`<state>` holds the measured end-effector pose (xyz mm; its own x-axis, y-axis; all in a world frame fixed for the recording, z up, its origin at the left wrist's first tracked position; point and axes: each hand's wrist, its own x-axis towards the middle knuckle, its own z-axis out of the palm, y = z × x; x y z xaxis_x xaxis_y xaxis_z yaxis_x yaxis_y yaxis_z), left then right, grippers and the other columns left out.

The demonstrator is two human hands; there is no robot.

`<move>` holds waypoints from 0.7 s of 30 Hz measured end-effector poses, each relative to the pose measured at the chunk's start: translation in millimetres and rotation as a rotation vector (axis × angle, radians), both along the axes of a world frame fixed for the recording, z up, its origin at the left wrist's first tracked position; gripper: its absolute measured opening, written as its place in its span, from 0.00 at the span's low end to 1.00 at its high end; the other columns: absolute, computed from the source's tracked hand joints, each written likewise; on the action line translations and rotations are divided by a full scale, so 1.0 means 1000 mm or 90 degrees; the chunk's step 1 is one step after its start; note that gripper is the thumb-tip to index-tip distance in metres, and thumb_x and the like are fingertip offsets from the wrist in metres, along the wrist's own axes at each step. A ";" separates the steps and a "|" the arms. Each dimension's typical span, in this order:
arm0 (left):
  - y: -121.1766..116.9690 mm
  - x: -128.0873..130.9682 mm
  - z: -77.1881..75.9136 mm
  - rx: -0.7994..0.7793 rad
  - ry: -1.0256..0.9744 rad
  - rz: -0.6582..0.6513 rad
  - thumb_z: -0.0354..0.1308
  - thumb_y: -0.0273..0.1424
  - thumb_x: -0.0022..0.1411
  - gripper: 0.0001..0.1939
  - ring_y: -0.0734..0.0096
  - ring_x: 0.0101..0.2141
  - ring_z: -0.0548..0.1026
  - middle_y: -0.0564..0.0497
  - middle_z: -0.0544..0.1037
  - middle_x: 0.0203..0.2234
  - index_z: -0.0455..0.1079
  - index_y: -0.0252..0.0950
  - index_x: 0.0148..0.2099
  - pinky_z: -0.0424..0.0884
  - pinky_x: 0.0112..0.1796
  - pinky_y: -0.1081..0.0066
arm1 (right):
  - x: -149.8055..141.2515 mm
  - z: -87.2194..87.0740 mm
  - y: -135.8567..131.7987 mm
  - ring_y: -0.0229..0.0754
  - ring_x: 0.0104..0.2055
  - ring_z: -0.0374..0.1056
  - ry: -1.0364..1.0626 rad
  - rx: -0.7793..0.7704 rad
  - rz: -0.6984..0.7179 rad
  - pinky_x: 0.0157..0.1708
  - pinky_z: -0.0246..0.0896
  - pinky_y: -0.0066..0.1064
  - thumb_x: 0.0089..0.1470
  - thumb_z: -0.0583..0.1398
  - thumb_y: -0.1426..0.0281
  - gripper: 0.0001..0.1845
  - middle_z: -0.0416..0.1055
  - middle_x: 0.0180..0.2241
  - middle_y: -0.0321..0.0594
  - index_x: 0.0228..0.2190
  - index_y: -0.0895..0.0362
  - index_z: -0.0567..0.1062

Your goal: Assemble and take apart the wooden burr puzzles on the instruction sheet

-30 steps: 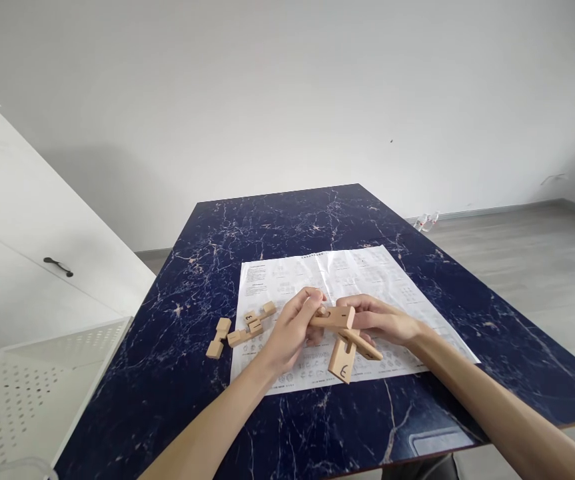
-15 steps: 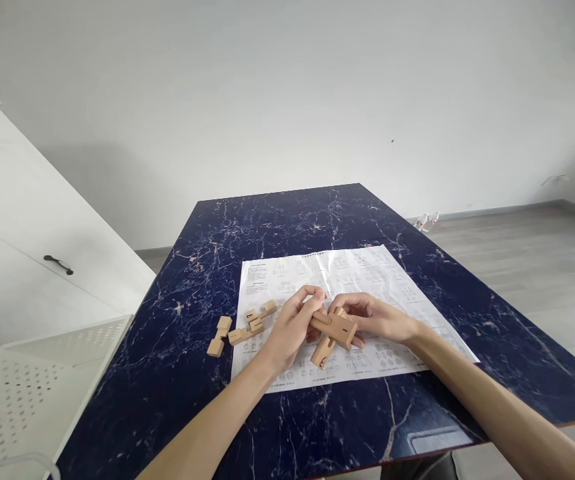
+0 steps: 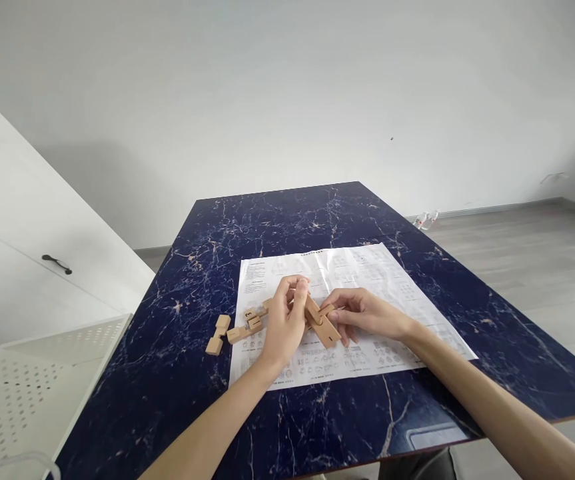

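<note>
Over the printed sheet [image 3: 357,270], my left hand [image 3: 290,320] pinches the upper end of a notched wooden puzzle piece [image 3: 323,325], which slants down to the right and bears a dark mark near its lower end. My right hand [image 3: 362,312] closes its fingers on a second wooden puzzle piece [image 3: 327,309] that crosses the first. The two pieces touch at the crossing; much of the second is hidden behind the first and my fingers. Left of my left hand lie several loose wooden puzzle pieces [image 3: 240,333], one marked with a 3.
The sheet with small printed figures lies on a dark blue marble-patterned table [image 3: 267,227]. A white cabinet [image 3: 42,220] and a white perforated shelf [image 3: 22,393] stand at the left. Clear bottles [image 3: 426,221] stand beyond the table's right edge.
The held pieces have turned, so the front one now slants more steeply downward. My left hand has shifted slightly left and up. The second piece's numbered lower end no longer shows.
</note>
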<state>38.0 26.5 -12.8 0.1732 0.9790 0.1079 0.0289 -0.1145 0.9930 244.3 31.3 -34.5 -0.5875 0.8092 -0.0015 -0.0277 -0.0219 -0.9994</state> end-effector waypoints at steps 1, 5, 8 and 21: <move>-0.001 0.000 0.001 0.032 0.035 0.008 0.51 0.51 0.76 0.21 0.69 0.31 0.72 0.52 0.73 0.30 0.71 0.39 0.50 0.69 0.34 0.71 | 0.000 -0.001 0.000 0.36 0.23 0.76 0.000 -0.002 -0.008 0.21 0.67 0.25 0.65 0.66 0.59 0.15 0.80 0.31 0.38 0.45 0.58 0.78; -0.003 -0.002 0.007 0.092 0.130 0.018 0.42 0.48 0.79 0.24 0.62 0.40 0.76 0.47 0.78 0.37 0.73 0.38 0.53 0.71 0.45 0.62 | 0.002 -0.002 0.002 0.36 0.23 0.76 -0.001 0.012 -0.049 0.21 0.67 0.26 0.65 0.66 0.57 0.16 0.81 0.33 0.40 0.44 0.57 0.77; -0.005 -0.002 0.007 0.139 0.185 -0.002 0.51 0.45 0.77 0.19 0.57 0.49 0.76 0.44 0.79 0.47 0.70 0.38 0.59 0.71 0.52 0.56 | 0.003 -0.002 0.002 0.37 0.23 0.75 -0.017 0.029 -0.084 0.22 0.67 0.27 0.66 0.65 0.55 0.17 0.80 0.29 0.37 0.44 0.56 0.76; 0.013 -0.012 0.004 0.141 0.286 -0.102 0.73 0.46 0.57 0.40 0.50 0.58 0.76 0.45 0.74 0.62 0.65 0.44 0.68 0.79 0.55 0.52 | 0.002 0.006 -0.001 0.40 0.22 0.73 -0.105 0.055 -0.100 0.22 0.63 0.30 0.67 0.61 0.49 0.20 0.76 0.22 0.34 0.40 0.54 0.72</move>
<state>25.5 39.2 -8.8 0.3949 0.8989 0.1896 0.4115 -0.3576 0.8383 246.4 30.5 -28.4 -0.4513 0.8923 -0.0140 0.1392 0.0549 -0.9887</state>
